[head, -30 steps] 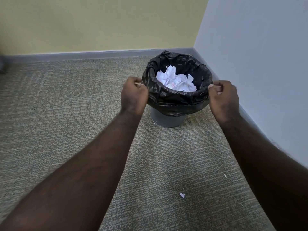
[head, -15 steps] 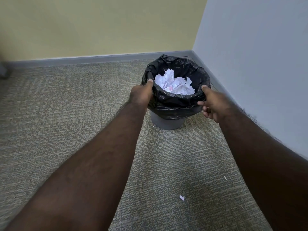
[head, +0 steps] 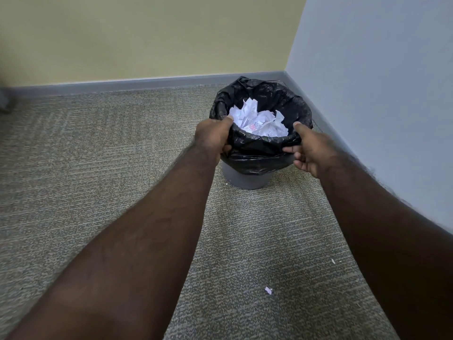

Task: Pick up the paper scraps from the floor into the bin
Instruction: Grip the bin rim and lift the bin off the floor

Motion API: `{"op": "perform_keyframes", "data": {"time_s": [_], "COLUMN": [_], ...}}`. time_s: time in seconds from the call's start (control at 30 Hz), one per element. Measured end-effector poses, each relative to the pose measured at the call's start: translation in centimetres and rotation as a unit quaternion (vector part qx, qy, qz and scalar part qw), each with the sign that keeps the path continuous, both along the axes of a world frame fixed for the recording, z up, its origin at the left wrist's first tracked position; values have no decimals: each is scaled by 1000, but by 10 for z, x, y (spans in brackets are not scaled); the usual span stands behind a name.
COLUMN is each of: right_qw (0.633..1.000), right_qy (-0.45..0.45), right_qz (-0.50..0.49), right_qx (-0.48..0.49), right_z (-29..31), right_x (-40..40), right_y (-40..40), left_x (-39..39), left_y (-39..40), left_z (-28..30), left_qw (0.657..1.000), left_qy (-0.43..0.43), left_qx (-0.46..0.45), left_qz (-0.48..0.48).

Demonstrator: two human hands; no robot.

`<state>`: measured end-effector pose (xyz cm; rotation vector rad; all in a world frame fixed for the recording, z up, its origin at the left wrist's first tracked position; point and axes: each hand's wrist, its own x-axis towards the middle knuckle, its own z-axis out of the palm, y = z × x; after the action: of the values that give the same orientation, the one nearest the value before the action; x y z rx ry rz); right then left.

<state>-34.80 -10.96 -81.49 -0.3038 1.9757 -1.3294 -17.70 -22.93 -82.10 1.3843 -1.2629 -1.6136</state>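
Note:
A small grey bin (head: 246,179) lined with a black bag (head: 259,153) stands on the carpet near the room's corner. Crumpled white paper scraps (head: 257,120) fill the inside. My left hand (head: 213,137) grips the bag-covered rim on the left side, thumb over the edge. My right hand (head: 310,149) grips the rim on the right, thumb on top and fingers under the bag's fold. A tiny white scrap (head: 268,290) lies on the carpet between my forearms, and a smaller fleck (head: 333,261) lies beside my right forearm.
The grey-blue wall (head: 382,94) runs close along the bin's right side. A yellow wall (head: 147,38) with a grey baseboard (head: 137,83) stands behind it. Patterned carpet (head: 85,155) stretches to the left. A dark object (head: 4,100) shows at the far left edge.
Both hands went from closed fists beside the bin to gripping its bag-covered rim. The view has moved slightly closer to the bin.

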Motion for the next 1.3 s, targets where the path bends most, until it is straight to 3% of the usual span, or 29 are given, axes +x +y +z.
{"op": "perform_keyframes", "data": {"time_s": [0.17,0.3,0.67,1.3], "right_qw": [1000,997,995,996], "right_qy": [5,35,36,68], "right_qz": [-6,-58,-69,-49], "right_qx": [-2,-27,-69,-38], "right_z": [2,3,27,217], "right_x": [5,10,19,62], "right_y": [-3,-11,9,40], "left_x": [-4,-5,3,46], "left_y": [-1,-1,18,48], "left_z": [3,6,36,215], "left_qw": [999,1000,1000,997], "left_qy": [29,24,6,23], "left_qx": [15,14,12,69], "left_qz": [6,7,-6,27]}}
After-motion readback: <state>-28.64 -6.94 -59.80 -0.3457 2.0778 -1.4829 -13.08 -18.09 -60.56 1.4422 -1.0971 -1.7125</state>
